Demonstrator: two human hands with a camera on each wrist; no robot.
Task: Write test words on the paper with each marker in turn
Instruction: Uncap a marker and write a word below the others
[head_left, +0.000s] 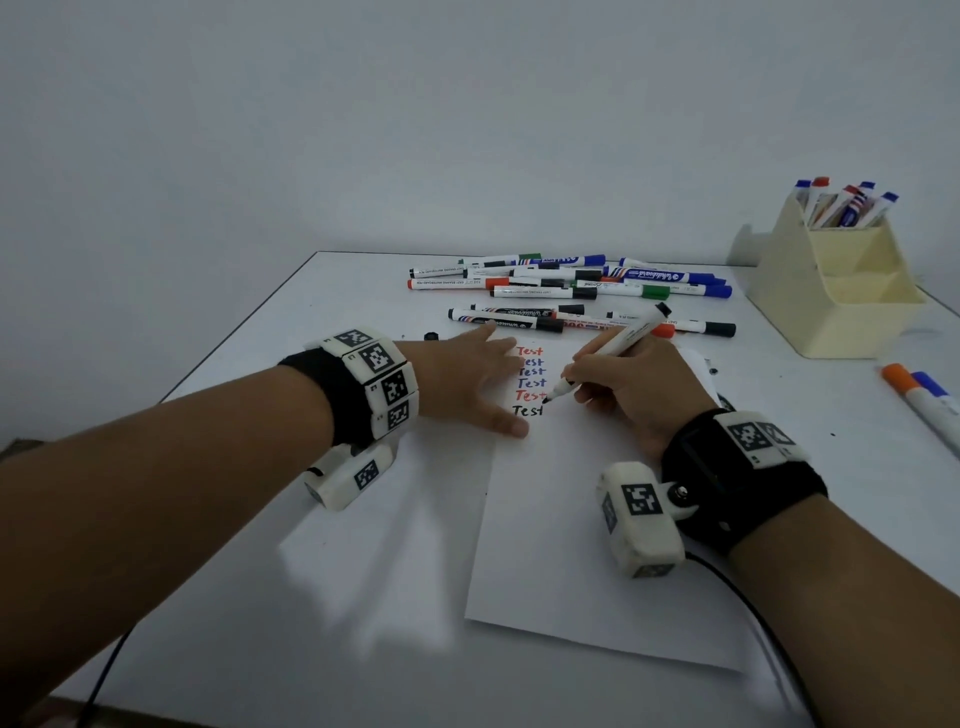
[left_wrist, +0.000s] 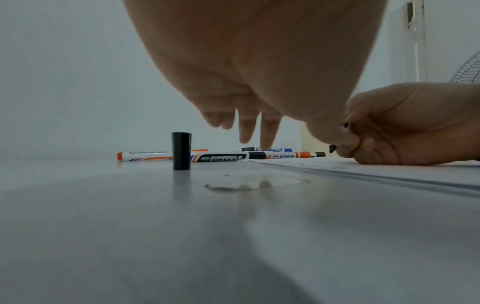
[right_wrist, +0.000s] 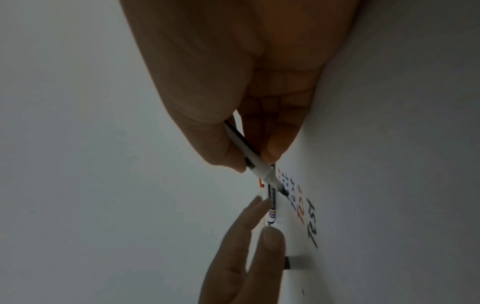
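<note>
Marker (head_left: 613, 349) pinched by right hand (head_left: 636, 387) in curled fingers, uncapped, black tip lowered just right of bottom black "Test". Paper (head_left: 582, 545) lain at table (head_left: 260, 597) centre, six "Test" lines stacked at its 12 o'clock end. Left hand (head_left: 470, 382) laid flat, fingers spread, straight, on paper's left edge. Cap (left_wrist: 181, 151) stood upright at 11 o'clock of left hand. Loose markers (head_left: 571, 283) piled at 12 o'clock; holder (head_left: 836, 291) placed at 2 o'clock.

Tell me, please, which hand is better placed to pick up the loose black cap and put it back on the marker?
Left. The left hand lies flat and free on the paper, near the upright black cap; the right hand grips the black marker.
</note>
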